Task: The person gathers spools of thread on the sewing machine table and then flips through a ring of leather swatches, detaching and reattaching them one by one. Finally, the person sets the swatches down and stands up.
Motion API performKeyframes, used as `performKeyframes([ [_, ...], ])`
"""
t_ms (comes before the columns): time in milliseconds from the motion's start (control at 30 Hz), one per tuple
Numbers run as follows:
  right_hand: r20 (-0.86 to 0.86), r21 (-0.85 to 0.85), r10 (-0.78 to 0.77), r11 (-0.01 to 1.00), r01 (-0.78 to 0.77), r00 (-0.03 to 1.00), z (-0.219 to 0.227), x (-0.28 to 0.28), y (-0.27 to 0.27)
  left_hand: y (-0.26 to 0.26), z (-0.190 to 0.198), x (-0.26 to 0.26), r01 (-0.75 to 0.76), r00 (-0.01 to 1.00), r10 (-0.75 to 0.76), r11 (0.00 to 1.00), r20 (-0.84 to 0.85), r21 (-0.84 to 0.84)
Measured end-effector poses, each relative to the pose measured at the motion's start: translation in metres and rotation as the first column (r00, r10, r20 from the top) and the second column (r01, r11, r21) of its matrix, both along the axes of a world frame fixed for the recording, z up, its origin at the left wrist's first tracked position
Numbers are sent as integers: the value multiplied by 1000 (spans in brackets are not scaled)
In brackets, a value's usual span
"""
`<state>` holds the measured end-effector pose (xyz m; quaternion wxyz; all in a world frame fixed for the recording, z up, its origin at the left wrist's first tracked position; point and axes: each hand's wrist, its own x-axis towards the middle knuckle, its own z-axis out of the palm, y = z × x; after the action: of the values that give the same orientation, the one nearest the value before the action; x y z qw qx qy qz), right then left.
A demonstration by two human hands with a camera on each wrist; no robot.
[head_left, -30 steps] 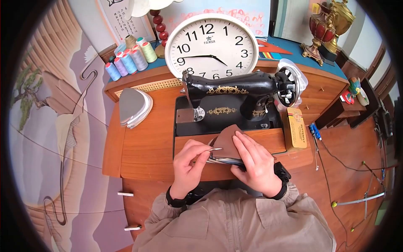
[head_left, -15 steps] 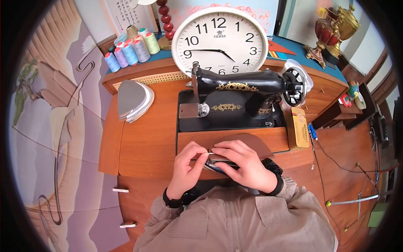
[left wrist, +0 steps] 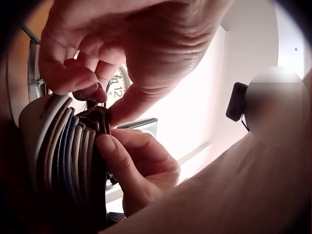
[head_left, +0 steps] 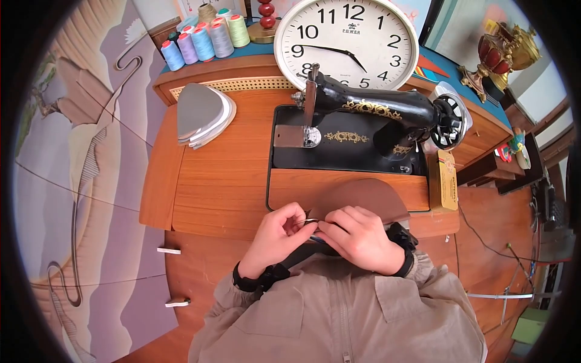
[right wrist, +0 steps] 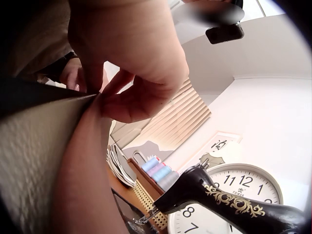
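A stack of curved pieces with a brown one (head_left: 366, 196) on top lies at the table's front edge. In the left wrist view its layered edges (left wrist: 61, 146) show in white, brown, beige and blue. My left hand (head_left: 275, 237) (left wrist: 141, 48) pinches a small, thin, silvery item (head_left: 310, 220) at the stack's left corner, by a dark flap (left wrist: 95, 117). My right hand (head_left: 363, 242) (right wrist: 131, 58) pinches the edge close beside it, thumb and fingertips nearly meeting the left ones. The fingers partly hide the item, so its shape cannot be told.
Behind the hands stands a black sewing machine (head_left: 375, 106), with a yellow box (head_left: 448, 181) to its right. Grey and white curved pieces (head_left: 203, 115) lie at the left. Thread spools (head_left: 203, 42) and a large clock (head_left: 345, 42) stand at the back.
The head view has shifted, so the machine and clock appear farther right. The brown piece has tilted away and my right fingers have moved from its face to the corner beside my left hand.
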<state>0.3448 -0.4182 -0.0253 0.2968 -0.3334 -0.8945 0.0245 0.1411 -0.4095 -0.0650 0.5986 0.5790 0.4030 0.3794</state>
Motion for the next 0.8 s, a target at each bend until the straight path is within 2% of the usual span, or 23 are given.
performKeyframes([
  [33,1,1,-1,1000,1,1000,6,2,-1,1,2,0,1,1000,-1,1000,1,1],
  [133,-107,-225,5,974,-29,994,32,11,-1,4,9,1,50,998,-51,999,46,16],
  [233,-133,-284,-71,958,30,989,43,18,1,8,15,3,22,1000,-23,994,14,108],
  [300,-129,-283,-81,958,42,988,43,16,4,13,18,1,40,997,-19,961,-78,274],
  [400,-176,-267,-53,964,4,983,28,6,12,19,16,-2,42,993,0,933,-117,356],
  [533,-188,-264,-81,964,29,979,3,-4,19,16,11,-6,18,983,53,925,-177,380],
  [633,-140,-213,-92,975,61,986,-11,-11,14,12,4,-8,37,959,88,905,-271,424],
  [700,-113,-189,-96,979,74,989,-14,-13,13,9,5,-7,53,908,137,900,-395,433],
  [800,-101,-176,-99,981,80,990,-14,-12,13,6,7,-2,15,904,180,892,-387,451],
])
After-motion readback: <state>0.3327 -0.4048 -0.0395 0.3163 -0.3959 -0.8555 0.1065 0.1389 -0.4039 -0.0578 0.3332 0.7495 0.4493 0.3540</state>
